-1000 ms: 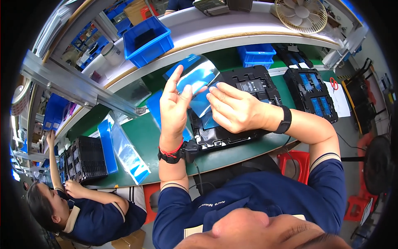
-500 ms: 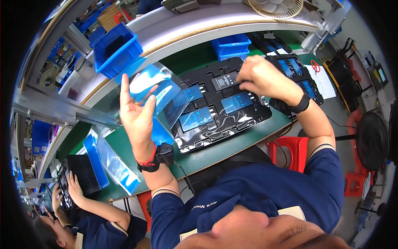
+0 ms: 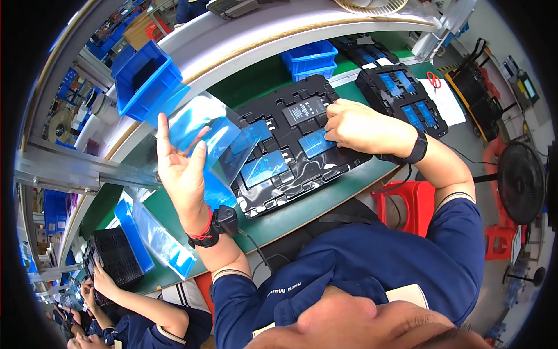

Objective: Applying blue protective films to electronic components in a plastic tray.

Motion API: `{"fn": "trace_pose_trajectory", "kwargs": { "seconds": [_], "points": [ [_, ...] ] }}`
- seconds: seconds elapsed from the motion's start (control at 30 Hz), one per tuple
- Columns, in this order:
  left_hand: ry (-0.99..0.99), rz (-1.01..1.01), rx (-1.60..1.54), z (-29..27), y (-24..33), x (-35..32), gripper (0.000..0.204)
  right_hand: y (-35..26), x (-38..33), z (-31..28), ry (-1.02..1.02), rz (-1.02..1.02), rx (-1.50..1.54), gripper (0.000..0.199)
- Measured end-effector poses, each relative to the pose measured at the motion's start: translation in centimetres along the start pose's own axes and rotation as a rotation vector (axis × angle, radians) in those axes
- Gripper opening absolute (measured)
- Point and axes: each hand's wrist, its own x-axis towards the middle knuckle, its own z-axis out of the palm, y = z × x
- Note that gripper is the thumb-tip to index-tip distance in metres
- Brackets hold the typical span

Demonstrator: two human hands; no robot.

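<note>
Black moulded tray (image 3: 308, 174) at the centre of the frame, resting on the green desk (image 3: 302, 215), with four flat rectangular batteries seated in its recesses. Three have blue faces; the fourth, a dark grey battery (image 3: 303, 110) in the upper part of the tray, has a dark printed face. The right hand (image 3: 363, 131) lies over the tray's right side, its fingers bent and close together. The fingertips lie at the grey battery's right end and just above the right-hand blue-faced battery (image 3: 315, 143); whether they grip anything cannot be told. The left hand (image 3: 183, 174), left of centre, holds glossy blue-tinted film sheets (image 3: 224, 136), thumb and forefinger spread wide; the sheets extend rightward from the hand and overlap the tray's left edge in view. Containers: a blue bin (image 3: 154, 87) at upper left holds a dark object (image 3: 144, 72); stacked blue bins (image 3: 311, 61) stand at upper centre, contents unclear. At upper right, a second black tray (image 3: 404, 100) carries blue-faced batteries in its recesses, beside red-handled scissors (image 3: 433, 80) on white paper (image 3: 447, 104). At lower left, a co-worker's hand (image 3: 104, 283) touches stacked black trays (image 3: 119, 253).
</note>
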Motion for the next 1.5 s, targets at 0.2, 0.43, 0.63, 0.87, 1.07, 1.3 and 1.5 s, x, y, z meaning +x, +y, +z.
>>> {"fn": "trace_pose_trajectory", "kwargs": {
  "seconds": [0.2, 0.43, 0.63, 0.87, 1.07, 1.3, 1.5],
  "points": [
    [-0.01, 0.004, 0.003, -0.1, 0.0, 0.0, 0.073, 0.2, 0.0, 0.1, -0.02, 0.047, -0.006, 0.018],
    [-0.024, 0.011, 0.034, 0.0, -0.1, 0.1, 0.074, -0.1, 1.6, 0.4, 0.102, 0.063, 0.085, 0.019],
    [-0.032, -0.014, 0.03, 0.0, 0.0, -0.1, 0.076, -0.3, 2.6, 0.6, 0.029, 0.22, 0.029, 0.028],
    [-0.043, -0.011, 0.021, 0.1, 0.1, -0.2, 0.072, 0.7, 2.2, 0.5, -0.031, 0.247, 0.134, 0.017],
    [-0.018, 0.044, 0.033, 0.2, -0.3, -0.2, 0.073, 1.5, 1.1, 0.0, 0.101, 0.189, 0.196, 0.018],
    [-0.078, 0.015, 0.137, -0.5, -1.2, -0.3, 0.043, 0.1, -1.0, -1.2, -0.016, 0.153, 0.067, 0.022],
    [-0.098, 0.036, 0.157, -0.6, -1.0, -0.1, 0.042, -0.3, -1.0, -0.5, -0.002, 0.085, -0.045, 0.016]
  ]
}}
